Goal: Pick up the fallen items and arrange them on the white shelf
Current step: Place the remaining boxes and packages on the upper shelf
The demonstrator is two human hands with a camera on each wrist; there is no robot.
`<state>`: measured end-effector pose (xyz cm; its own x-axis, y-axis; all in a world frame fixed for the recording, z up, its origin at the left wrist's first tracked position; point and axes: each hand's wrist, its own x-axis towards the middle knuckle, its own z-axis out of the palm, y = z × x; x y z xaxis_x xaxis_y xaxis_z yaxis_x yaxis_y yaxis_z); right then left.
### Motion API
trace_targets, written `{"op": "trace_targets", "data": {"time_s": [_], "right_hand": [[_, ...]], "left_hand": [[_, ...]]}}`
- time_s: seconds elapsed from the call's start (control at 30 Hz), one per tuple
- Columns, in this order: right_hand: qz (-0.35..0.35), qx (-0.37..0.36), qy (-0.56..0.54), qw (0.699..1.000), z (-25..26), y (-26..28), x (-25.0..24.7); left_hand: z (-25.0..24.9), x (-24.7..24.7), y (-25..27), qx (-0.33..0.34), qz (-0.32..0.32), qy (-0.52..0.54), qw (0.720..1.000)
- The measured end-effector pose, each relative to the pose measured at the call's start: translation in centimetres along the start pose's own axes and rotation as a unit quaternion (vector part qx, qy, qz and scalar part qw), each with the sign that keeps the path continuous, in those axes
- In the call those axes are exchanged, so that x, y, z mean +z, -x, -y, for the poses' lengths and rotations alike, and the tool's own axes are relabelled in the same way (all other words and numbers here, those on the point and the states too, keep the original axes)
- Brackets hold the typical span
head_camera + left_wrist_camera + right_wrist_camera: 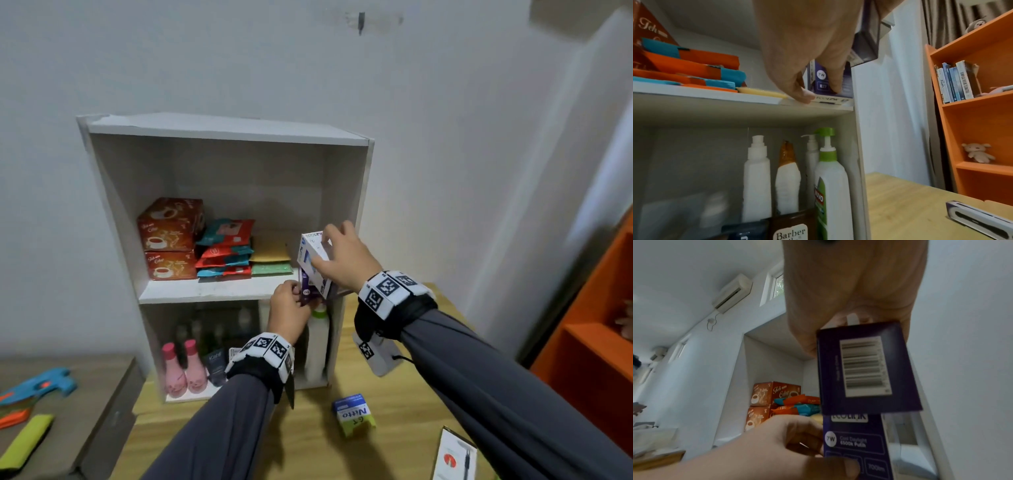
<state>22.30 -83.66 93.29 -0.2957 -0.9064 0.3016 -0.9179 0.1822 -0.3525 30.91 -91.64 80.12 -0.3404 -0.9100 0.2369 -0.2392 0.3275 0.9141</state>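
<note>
Right hand (346, 255) fingers curled round a tilted bulb box (313, 260), held just above the lower bulb box (828, 79). Left hand (289, 306) fingers pinching that lower box, standing at the right near corner of the white shelf (222, 287). Stacking step, by the look of it. Next: level the upper box, lower squarely, release. Still fallen on the table (308, 445) nearer: tape box (352, 413).

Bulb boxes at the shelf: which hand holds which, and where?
Right hand grips the upper box by its top; left hand pinches the lower box at its side.
</note>
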Motion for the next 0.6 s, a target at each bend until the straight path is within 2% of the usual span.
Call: {"op": "trace_targets", "data": {"time_s": [0.13,0.23,0.3,0.4,0.47,0.6], "right_hand": [[-0.042,0.003,0.002,0.999,0.2,-2.0,1.4],[-0.038,-0.008,0.011,0.999,0.1,-3.4,1.2],[0.003,-0.025,0.028,0.999,-0.1,-4.1,0.3],[0.138,-0.028,0.055,0.989,-0.2,-4.7,-1.8],[0.187,-0.036,0.101,0.977,-0.4,-5.1,-2.4],[0.112,-0.072,0.098,0.986,-1.5,-6.0,-1.1]], "left_hand": [[-0.2,0.1,0.1,0.016,-0.026,-0.017,0.999],[-0.3,-0.1,-0.4,0.03,-0.022,-0.034,0.999],[-0.2,-0.2,-0.9,0.037,-0.02,-0.042,0.998],[-0.3,0.0,-1.8,0.029,-0.025,-0.059,0.998],[-0.3,0.1,-2.4,0.029,-0.022,-0.065,0.997],[-0.3,0.5,-3.3,0.036,-0.028,-0.064,0.997]]}}
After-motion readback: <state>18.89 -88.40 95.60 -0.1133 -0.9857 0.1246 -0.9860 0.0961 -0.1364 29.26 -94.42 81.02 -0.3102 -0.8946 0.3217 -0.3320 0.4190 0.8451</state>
